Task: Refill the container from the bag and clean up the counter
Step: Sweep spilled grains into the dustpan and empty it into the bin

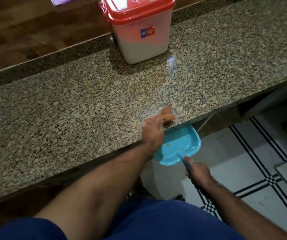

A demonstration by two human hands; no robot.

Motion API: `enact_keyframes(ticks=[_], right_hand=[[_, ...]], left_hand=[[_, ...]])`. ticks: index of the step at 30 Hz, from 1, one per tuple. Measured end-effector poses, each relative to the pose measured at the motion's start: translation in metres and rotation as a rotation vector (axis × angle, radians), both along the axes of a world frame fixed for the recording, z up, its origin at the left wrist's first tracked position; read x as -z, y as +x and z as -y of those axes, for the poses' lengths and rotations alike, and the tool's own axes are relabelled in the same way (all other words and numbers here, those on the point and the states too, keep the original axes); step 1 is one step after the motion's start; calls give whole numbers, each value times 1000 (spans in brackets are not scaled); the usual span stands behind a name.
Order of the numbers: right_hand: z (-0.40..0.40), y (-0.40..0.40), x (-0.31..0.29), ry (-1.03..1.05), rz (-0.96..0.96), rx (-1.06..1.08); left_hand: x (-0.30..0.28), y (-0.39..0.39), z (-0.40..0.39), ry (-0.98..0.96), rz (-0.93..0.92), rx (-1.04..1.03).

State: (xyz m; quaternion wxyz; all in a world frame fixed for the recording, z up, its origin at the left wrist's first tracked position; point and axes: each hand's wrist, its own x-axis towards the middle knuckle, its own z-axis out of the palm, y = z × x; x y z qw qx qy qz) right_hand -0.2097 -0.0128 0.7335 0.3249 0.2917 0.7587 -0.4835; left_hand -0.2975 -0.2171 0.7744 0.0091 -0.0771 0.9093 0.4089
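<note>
Two hands busy: my left hand (154,129), fingers blurred, state unclear, at the counter (70,108) edge; right hand (199,174) clenched on the light, stiff dustpan (179,146) handle. Container (140,32) at 12 o'clock.

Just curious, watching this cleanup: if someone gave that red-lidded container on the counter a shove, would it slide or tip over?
The container looks more likely to slide than tip: the white fill sits in its lower part, keeping the weight low. The polished granite counter probably offers little grip. It probably feels fairly heavy. A push near the lid would be riskier.
</note>
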Motion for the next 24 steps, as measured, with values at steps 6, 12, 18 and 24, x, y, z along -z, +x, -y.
enact_keyframes(ticks=[6, 12, 18, 24], right_hand=[[-2, -10, -2, -10, 3, -18], [-7, -15, -4, -17, 20, -13], [-12, -16, -5, -10, 6, -18], [-34, -20, -17, 8, -14, -58]], left_hand=[[-59, -28, 7, 336, 129, -199], [-78, -19, 83, 303, -97, -423], [-15, 15, 34, -269, -3, -412], [-46, -31, -34, 250, 196, -218]])
